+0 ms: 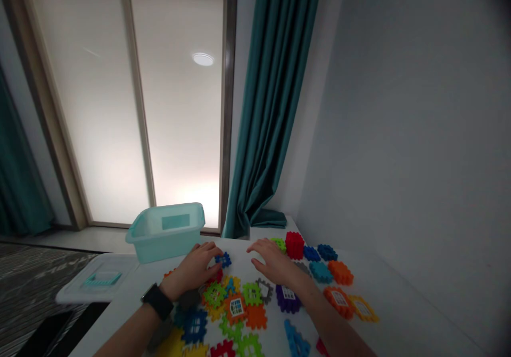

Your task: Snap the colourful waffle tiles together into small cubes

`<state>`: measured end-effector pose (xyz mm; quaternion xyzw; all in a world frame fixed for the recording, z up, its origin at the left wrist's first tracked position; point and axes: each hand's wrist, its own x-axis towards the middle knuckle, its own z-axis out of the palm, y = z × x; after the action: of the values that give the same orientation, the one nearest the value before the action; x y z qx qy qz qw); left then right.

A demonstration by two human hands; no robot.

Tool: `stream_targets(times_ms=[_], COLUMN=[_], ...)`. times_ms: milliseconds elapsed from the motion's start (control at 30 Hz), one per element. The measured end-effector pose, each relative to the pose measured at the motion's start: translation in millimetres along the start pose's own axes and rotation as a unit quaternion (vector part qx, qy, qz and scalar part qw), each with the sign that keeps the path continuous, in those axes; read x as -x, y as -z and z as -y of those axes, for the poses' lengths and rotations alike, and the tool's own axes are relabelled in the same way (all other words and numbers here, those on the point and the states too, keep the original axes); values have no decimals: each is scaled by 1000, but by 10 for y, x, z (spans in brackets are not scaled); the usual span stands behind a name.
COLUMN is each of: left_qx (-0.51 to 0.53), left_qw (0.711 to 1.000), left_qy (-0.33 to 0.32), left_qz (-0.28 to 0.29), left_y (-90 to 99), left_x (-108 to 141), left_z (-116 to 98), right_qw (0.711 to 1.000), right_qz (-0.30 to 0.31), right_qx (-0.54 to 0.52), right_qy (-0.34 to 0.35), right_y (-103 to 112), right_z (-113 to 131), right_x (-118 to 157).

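Note:
My left hand [195, 266], a dark watch on its wrist, pinches a small blue notched building tile [224, 260] between thumb and fingers over the table. To the right, my right hand [273, 261] is held with thumb and fingers apart and nothing between them. Below and between the hands lies a loose spread of notched plastic tiles, among them an orange window tile [235, 307], a green tile [252, 293] and a grey tile [264, 290]. A purple window tile stack [288, 298] lies just under my right forearm.
A teal plastic bin [167, 246] stands at the table's back left, beside its clear lid [98, 292]. Sorted stacks line the right: a red stack [294, 245], a teal stack [320, 272] and an orange stack [340, 273]. A green curtain [271, 101] hangs behind.

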<state>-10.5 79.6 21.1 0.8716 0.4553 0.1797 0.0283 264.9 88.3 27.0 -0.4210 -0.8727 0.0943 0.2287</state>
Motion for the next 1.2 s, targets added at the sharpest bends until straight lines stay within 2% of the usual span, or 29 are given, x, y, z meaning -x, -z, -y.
stream_targets(times_ms=[167,333,533,700,933,1200], left_qx=[14,15,12,14,3,8], left_qw=[1000,1000,1000,999,998,997], left_qy=[3,20,19,26,45,53], left_qz=[17,8,19,23,48,52], left_y=[109,174,254,206,156,148], left_x=[308,636,892,952,942,922], left_z=[155,294,347,348,332,322], right_qw=[999,994,989,987,988,988], right_qz=[34,94,125,136,120,133], right_qx=[-10,-3,10,15,-9,-9], right_qy=[31,58,78,84,96,79], right_y=[-178,-355,-547,-632,-722,-635], right_z=[269,544,719,788,833,903], right_x=[-65,-132,-183,-177,-147,-131])
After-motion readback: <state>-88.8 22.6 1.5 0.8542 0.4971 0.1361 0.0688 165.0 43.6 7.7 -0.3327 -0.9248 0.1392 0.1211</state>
